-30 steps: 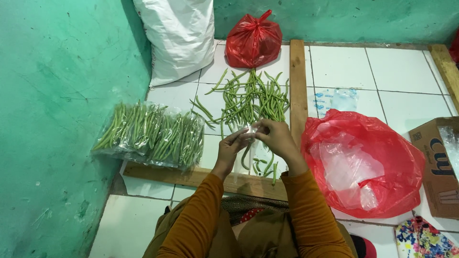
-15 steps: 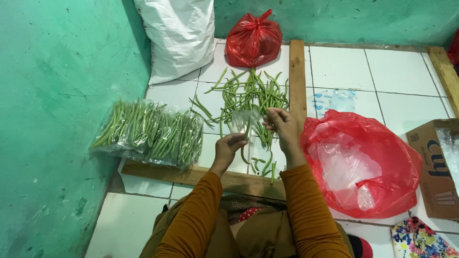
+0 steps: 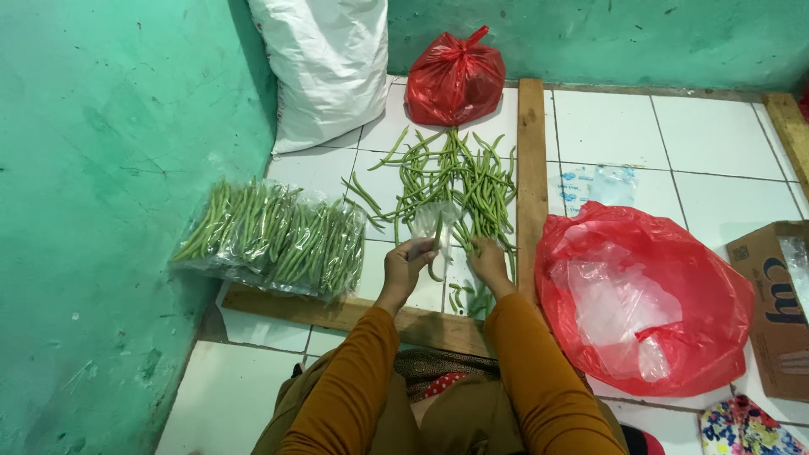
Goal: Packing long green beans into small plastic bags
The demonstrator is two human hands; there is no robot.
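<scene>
Judging by what lies about, packing is partly done: a clear bag (image 3: 431, 221) is pinched in the left hand (image 3: 407, 263), the right hand (image 3: 489, 258) is lowered onto loose beans (image 3: 451, 177) ahead of it, grip unclear; filled packets (image 3: 270, 236) lie leftward.

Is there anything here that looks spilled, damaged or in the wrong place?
Nothing stands out. The loose green beans lie in one pile on the tiled floor, the packed beans rest together by the wall, and the left hand holds a small clear bag upright. A few short bean pieces lie near the right hand.
</scene>
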